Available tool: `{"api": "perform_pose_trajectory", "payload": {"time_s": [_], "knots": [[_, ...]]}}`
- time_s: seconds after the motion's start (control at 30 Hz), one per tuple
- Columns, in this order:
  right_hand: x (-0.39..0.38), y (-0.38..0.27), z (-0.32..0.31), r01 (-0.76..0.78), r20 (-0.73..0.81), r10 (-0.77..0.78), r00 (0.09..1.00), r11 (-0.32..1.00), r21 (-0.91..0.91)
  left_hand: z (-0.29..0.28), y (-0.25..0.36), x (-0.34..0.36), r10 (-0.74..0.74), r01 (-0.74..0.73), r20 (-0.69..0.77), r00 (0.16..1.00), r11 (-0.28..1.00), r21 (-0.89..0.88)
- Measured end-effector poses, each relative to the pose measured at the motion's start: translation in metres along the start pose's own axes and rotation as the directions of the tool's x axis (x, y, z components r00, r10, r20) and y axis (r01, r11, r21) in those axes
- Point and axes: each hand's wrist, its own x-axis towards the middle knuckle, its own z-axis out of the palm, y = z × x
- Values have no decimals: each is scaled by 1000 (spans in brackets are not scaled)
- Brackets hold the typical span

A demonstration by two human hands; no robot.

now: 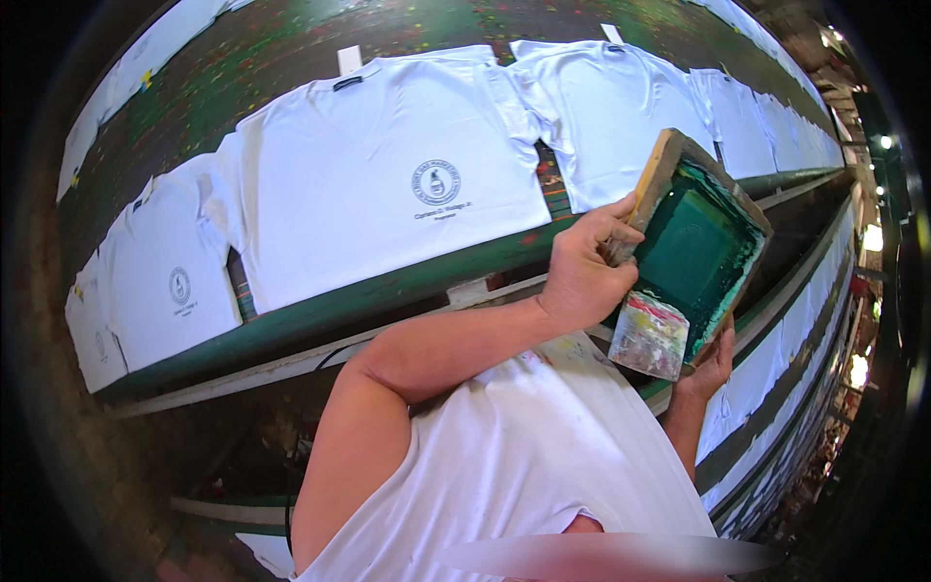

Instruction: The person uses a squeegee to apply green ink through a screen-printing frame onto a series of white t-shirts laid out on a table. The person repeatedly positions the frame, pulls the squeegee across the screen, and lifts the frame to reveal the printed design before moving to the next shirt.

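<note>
My left hand [592, 267] is closed on the left side of a small wooden screen frame [658, 165], tilted over the front shirts, with dark green ink on its inner mesh. My right hand [713, 361] grips the frame's lower right, its fingers partly hidden behind it. A paint-smeared flat piece [648, 339], perhaps a squeegee, lies across the frame's lower left corner, below my left hand. Behind them, a white T-shirt with a dark round print [359, 223] lies flat, and another white T-shirt [611, 107] is partly covered by the frame.
A long paint-specked green board [213, 87] curves across the view, carrying more printed white T-shirts [179, 242] to the left and others to the right. A lower rail [238, 373] runs along its front. At the right, another row of white shirts [752, 359] lies on green boards.
</note>
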Motion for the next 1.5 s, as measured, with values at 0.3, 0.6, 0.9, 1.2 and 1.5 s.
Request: {"api": "perform_pose_trajectory", "payload": {"time_s": [0.3,0.6,0.9,1.2,1.5], "knots": [[45,1,-11,-24,-69,25,997,1000,7,25,-23,25,132,-134,27,991,986,97],[165,-21,-94,-117,-76,122,990,991,70,128,-89,90,126,-120,-20,992,976,181],[265,-50,-195,-92,-8,93,996,994,60,236,-158,153,117,-127,55,992,959,253],[344,-22,-189,-120,-38,117,992,989,-85,224,-175,174,136,-78,-133,982,927,368],[366,-29,-126,-259,132,270,954,962,-89,205,-131,151,323,-180,-261,909,873,452]]}}
